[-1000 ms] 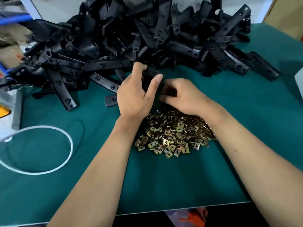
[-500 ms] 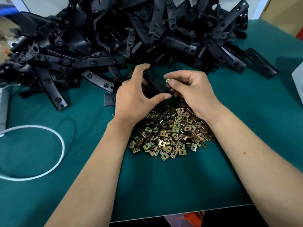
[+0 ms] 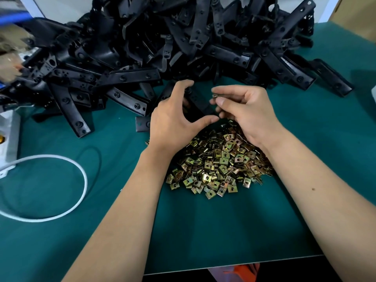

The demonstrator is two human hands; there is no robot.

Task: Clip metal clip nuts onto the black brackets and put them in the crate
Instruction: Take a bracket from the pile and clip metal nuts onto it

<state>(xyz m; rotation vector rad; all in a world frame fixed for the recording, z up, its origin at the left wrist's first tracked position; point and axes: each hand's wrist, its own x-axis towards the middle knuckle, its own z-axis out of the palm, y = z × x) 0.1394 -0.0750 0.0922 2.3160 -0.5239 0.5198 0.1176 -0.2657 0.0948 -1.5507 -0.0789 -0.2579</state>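
1. Looking down from the head view, a green mat (image 3: 234, 231) covers the table, matte and smooth, with its pale front edge low in the frame.
2. A large heap of black brackets (image 3: 173, 47) fills the upper part of the frame: long flat bars of dull black, with round holes and raised bosses, lying at all angles.
3. A pile of clip nuts (image 3: 219, 165) sits at the centre of the frame, just below the hands: small square folded pieces of shiny yellowish metal, each with a hole in its face.
4. The left hand (image 3: 175, 119) is curled around one bracket (image 3: 198, 102), index finger over its upper end and thumb under its lower end. The bracket's long axis runs from upper left to lower right, its lower end towards the right hand.
5. The right hand (image 3: 246, 112) pinches a single clip nut (image 3: 215, 96) between thumb and index fingertip. The nut sits at the very tips of those fingers, just right of the bracket; whether it touches the bracket I cannot tell. The other fingers are curled under.
6. A white cable (image 3: 77, 171) loops across the mat at lower left, smooth and round, running to a white box (image 3: 9, 139) at the left edge.
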